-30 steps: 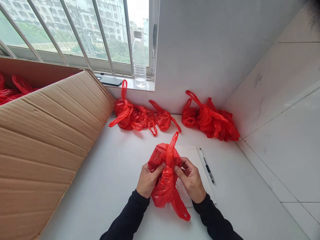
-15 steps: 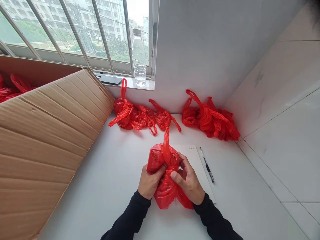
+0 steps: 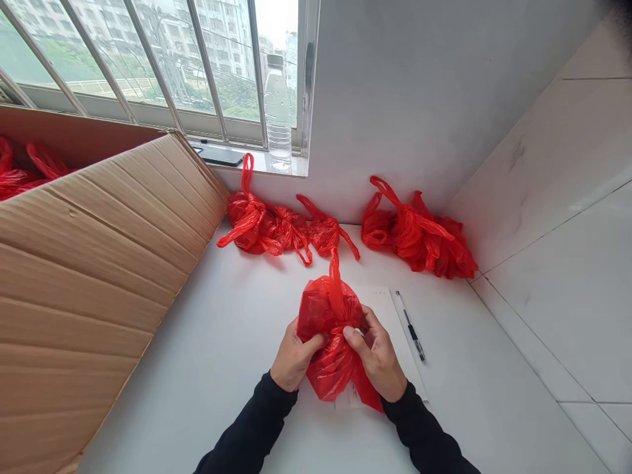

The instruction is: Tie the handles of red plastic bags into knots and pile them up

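A crumpled red plastic bag (image 3: pixel 330 322) sits between both my hands above the white table (image 3: pixel 232 355). My left hand (image 3: pixel 292 361) pinches its left side with closed fingers. On the right, my right hand (image 3: pixel 378 359) is closed around a twisted strip of the bag. One handle of the bag sticks up toward the wall. A white paper sheet (image 3: pixel 390 322) lies under the bag and my right hand, with a black pen (image 3: pixel 409 326) just right of it.
A big cardboard box (image 3: pixel 99 263) holding more red bags fills the left. Knotted red bags (image 3: pixel 276 227) lie along the wall, another pile (image 3: pixel 419 234) sits in the corner. A water bottle (image 3: pixel 279 118) and a phone (image 3: pixel 220 155) rest on the windowsill.
The long tail of the bag that hung toward me has been drawn up and wrapped in; the bundle is now more compact. Both hands shifted slightly up and right.
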Action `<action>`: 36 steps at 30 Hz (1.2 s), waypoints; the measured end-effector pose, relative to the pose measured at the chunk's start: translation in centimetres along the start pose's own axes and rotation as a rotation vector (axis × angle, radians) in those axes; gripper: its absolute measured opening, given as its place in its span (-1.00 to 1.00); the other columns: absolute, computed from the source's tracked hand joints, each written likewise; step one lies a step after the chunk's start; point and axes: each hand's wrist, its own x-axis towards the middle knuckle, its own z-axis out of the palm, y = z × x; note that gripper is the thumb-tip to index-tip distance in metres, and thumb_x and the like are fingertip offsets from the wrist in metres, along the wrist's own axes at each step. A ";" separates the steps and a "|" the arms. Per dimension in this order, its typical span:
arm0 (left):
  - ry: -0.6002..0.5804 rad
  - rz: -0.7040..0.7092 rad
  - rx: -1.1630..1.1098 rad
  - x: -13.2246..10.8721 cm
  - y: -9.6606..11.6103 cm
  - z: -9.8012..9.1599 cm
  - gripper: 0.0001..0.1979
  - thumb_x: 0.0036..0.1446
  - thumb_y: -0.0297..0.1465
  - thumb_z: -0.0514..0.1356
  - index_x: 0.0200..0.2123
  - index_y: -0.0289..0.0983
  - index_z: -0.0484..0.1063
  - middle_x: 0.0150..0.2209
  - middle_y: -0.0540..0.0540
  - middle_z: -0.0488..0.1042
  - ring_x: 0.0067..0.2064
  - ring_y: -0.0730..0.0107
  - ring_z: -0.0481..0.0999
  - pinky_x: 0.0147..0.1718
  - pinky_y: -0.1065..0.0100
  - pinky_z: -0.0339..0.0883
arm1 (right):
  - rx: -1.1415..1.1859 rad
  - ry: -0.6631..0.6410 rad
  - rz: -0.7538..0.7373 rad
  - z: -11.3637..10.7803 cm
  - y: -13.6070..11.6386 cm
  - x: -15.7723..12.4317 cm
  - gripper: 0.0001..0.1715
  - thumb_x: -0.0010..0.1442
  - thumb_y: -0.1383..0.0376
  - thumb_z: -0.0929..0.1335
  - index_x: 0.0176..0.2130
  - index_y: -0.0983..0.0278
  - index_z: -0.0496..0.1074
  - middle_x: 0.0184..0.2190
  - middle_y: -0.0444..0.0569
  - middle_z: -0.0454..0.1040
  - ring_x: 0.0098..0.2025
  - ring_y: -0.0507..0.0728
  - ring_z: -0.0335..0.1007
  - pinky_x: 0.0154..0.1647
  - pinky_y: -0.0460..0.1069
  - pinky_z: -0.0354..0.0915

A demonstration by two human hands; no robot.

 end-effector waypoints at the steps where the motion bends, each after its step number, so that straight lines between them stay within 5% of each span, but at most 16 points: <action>1: 0.019 0.005 -0.013 0.0 -0.1 0.0 -0.84 -0.02 -0.43 0.34 -0.34 -0.29 0.44 -0.40 -0.02 0.48 -0.35 0.36 0.44 -0.31 0.35 0.37 | -0.018 -0.013 0.007 0.0 0.0 0.0 -0.68 0.32 0.13 0.36 0.03 0.17 0.38 -0.08 -0.02 0.50 -0.12 0.16 0.45 -0.04 0.04 0.40; 11: 0.074 0.030 -0.040 0.3 0.0 0.2 -0.68 0.00 -0.31 0.43 -0.20 -0.30 0.50 -0.23 -0.14 0.63 -0.27 0.26 0.57 -0.22 0.28 0.47 | -0.172 -0.018 0.046 -0.6 0.2 0.4 -0.67 0.41 0.03 0.22 -0.21 0.21 0.34 -0.38 -0.14 0.31 -0.34 0.09 0.23 -0.23 -0.02 0.28; 17: 0.087 0.035 -0.042 0.5 0.1 0.4 -0.69 0.07 -0.22 0.39 -0.23 -0.30 0.50 -0.30 -0.09 0.62 -0.33 0.32 0.55 -0.29 0.34 0.44 | -0.096 -0.042 0.050 -1.1 0.1 0.5 -0.73 0.41 0.19 0.16 -0.29 0.20 0.30 -0.36 -0.13 0.29 -0.30 0.10 0.20 -0.22 -0.01 0.24; 21: 0.170 -0.007 -0.015 0.4 0.1 0.4 -0.65 -0.01 -0.14 0.41 -0.40 -0.31 0.48 -0.46 -0.02 0.56 -0.44 0.41 0.46 -0.41 0.40 0.38 | -0.098 -0.158 0.012 -1.6 -0.1 0.6 -0.89 0.25 0.38 0.24 -0.25 0.21 0.33 -0.38 -0.16 0.28 -0.36 0.08 0.18 -0.28 -0.03 0.23; 28: 0.205 -0.017 0.024 0.5 0.4 0.5 -0.56 -0.08 -0.03 0.41 -0.43 -0.32 0.52 -0.46 -0.06 0.57 -0.41 0.34 0.46 -0.38 0.36 0.38 | 0.028 -0.314 -0.032 -1.8 0.3 0.8 -0.61 0.21 0.36 0.36 0.04 0.17 0.36 -0.15 -0.07 0.44 -0.16 0.14 0.39 -0.09 0.02 0.34; 36: -0.033 -0.028 0.056 0.0 0.7 0.3 -0.62 0.10 -0.12 0.32 -0.22 -0.33 0.50 -0.20 -0.21 0.61 -0.17 0.13 0.55 -0.19 0.24 0.43 | 0.164 -0.042 0.011 -1.7 0.8 0.8 -0.54 0.25 0.19 0.43 0.11 0.16 0.36 -0.02 0.02 0.50 0.03 0.21 0.45 0.11 0.10 0.35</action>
